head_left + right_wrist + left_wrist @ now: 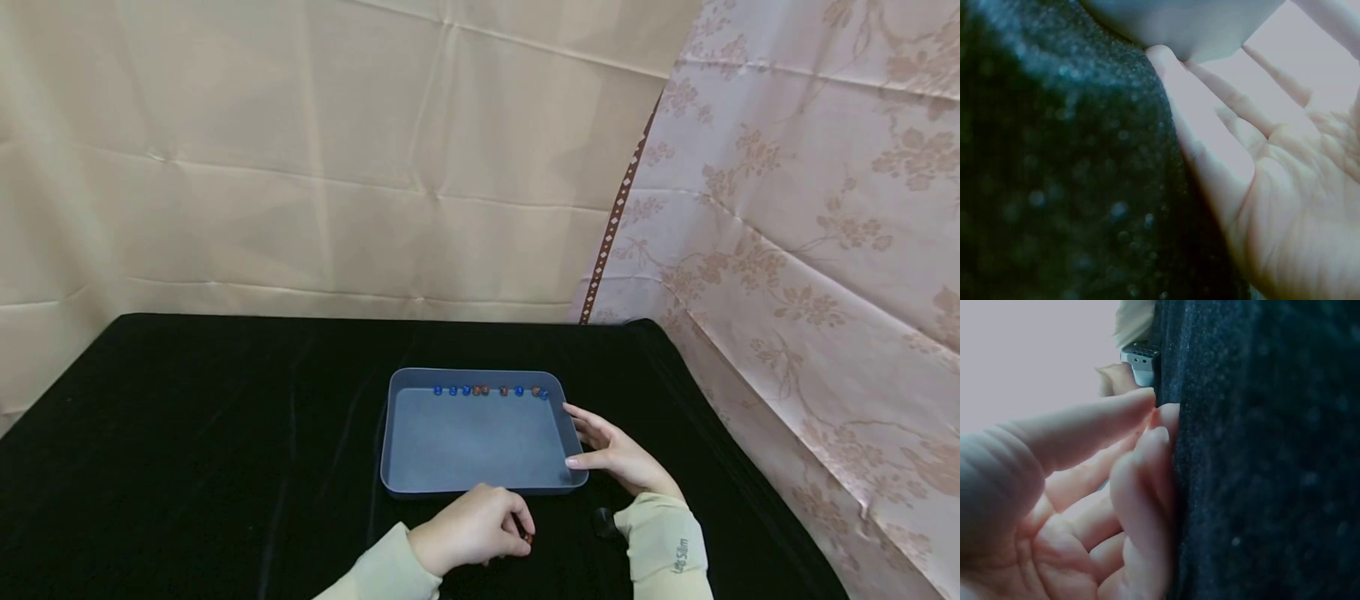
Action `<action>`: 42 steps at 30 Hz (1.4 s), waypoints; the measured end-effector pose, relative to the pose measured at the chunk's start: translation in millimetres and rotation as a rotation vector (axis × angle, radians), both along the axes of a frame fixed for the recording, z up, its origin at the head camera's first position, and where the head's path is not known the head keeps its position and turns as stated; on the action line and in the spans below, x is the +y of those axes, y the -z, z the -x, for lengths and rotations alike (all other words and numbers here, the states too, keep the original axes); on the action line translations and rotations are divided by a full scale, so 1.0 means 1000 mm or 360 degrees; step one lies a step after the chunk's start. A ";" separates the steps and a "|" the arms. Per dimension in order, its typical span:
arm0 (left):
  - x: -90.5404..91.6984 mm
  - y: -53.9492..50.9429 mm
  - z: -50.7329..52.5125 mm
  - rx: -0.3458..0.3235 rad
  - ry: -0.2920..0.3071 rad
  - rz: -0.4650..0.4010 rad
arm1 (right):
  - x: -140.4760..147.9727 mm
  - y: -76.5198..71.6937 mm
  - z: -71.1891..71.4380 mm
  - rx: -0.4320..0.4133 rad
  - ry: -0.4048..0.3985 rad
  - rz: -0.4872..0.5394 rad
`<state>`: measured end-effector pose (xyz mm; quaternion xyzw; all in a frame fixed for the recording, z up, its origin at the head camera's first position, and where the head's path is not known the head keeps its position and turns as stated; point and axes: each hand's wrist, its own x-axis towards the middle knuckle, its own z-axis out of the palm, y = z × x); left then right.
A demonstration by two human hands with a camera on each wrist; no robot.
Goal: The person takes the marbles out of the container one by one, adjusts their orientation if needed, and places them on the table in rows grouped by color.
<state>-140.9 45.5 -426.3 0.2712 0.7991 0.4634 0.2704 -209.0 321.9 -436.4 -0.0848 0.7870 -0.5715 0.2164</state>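
A blue-grey rectangular tray lies on black cloth. Along its far wall runs an uneven row of small round beads, some blue and some reddish brown. My left hand is in front of the tray's near edge, pinching a reddish-brown bead between thumb and fingertips. In the left wrist view the fingertips mostly hide that bead. At the tray's right side, my right hand touches the rim with thumb and index finger. Its extended fingers meet the tray's outer wall in the right wrist view.
Black cloth covers the table around the tray. A small dark object is beside the right cuff. Behind the table hangs a cream curtain, with a flowered pink one on the right.
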 end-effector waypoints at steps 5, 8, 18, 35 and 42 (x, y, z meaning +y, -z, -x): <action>0.000 0.000 0.000 0.0052 0.0002 0.0033 | 0.000 0.000 0.000 -0.0010 0.0004 0.0008; 0.000 0.001 0.001 0.0071 -0.0001 0.0050 | 0.000 0.000 0.000 -0.0010 0.0005 0.0017; -0.002 0.000 0.003 0.0085 0.0023 0.0120 | 0.000 0.001 0.000 -0.0027 0.0012 0.0039; -0.002 0.000 0.002 0.0066 0.0029 0.0112 | 0.001 0.001 0.000 -0.0026 0.0004 0.0028; -0.002 -0.001 0.002 0.0133 0.0054 0.0139 | 0.001 0.002 0.000 -0.0002 -0.0006 0.0028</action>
